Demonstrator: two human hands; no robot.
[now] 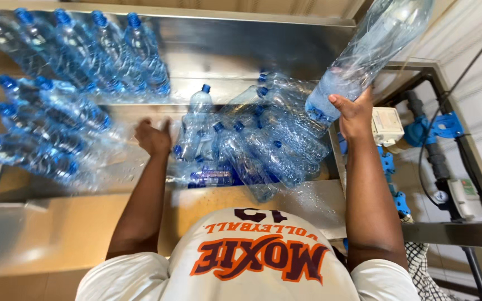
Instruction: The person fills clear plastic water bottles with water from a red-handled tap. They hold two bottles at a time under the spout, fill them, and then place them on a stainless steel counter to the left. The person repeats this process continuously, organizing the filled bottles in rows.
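Note:
My right hand (355, 114) is raised at the right and grips the bottom end of a shrink-wrapped pack of clear plastic bottles (372, 47), which tilts up and away to the upper right. My left hand (153, 136) hovers over the steel table (241, 47) with its fingers apart and nothing in it, just left of a heap of blue-capped bottles (258, 145). One bottle (199, 106) stands upright at the heap's left side, closest to my left hand.
Wrapped packs of blue-capped bottles (85, 53) lie along the table's back and left side (40, 134). Blue pipe fittings (433, 128), a white box (387, 125) and black hoses (436, 167) stand beyond the table's right edge. A metal frame (458, 234) runs there.

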